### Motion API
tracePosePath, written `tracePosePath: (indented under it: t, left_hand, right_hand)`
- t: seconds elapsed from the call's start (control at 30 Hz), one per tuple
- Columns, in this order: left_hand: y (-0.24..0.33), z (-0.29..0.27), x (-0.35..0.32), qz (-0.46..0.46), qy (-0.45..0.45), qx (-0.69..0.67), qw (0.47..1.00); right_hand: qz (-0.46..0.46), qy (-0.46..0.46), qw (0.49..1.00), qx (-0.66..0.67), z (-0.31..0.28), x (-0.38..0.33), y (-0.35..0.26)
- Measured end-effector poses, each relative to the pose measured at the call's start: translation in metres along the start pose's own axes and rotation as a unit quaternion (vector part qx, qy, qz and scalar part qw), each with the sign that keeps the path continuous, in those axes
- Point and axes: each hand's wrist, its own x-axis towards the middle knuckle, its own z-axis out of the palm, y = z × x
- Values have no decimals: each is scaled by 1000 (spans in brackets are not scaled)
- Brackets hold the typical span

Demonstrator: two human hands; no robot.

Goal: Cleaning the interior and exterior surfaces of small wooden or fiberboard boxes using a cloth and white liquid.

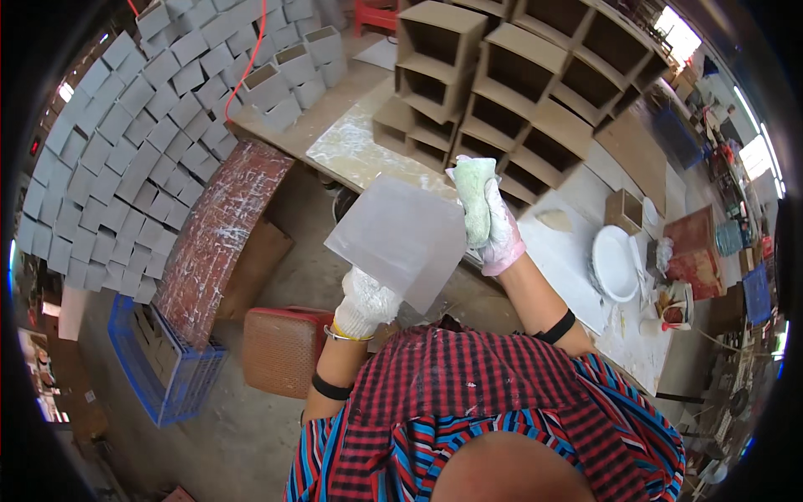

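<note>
My left hand (pixel 365 301), in a white knit glove, grips the near-left edge of a smooth grey box (pixel 410 234). The box is held tilted in front of my body, above the floor. My right hand (pixel 502 230) wears a whitish glove with a pink cuff and is closed around a bunched pale green cloth (pixel 476 197). That cloth is at the box's right edge; whether it presses on the box, I cannot tell. The fingers under the box are hidden.
Many grey boxes (pixel 125 167) are stacked at the left, beside a paint-streaked red-brown board (pixel 222 226). Brown open boxes (pixel 510 75) stand on the far table. A white basin (pixel 615 263) lies at the right. Near my left are a stool (pixel 284 351) and a blue crate (pixel 167 368).
</note>
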Motion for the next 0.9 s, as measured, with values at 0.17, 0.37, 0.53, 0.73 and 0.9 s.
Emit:
tracePosePath:
  t: [0.17, 0.37, 0.53, 0.73, 0.9]
  left_hand:
    - [4, -62, 19, 108, 7, 328, 938]
    - [-17, -93, 38, 87, -42, 207, 974]
    - [-14, -119, 54, 66, -112, 25, 991]
    - [19, -119, 71, 151, -125, 206, 959]
    - [21, -108, 67, -73, -46, 17, 996]
  right_hand:
    - [-3, 37, 999, -34, 10, 35, 46]
    - [-43, 101, 948, -298, 12, 52, 58]
    - [-149, -47, 830, -536, 76, 89, -1]
    - [-300, -350, 725, -512, 114, 151, 3]
    - [-271, -285, 703, -593, 72, 213, 25]
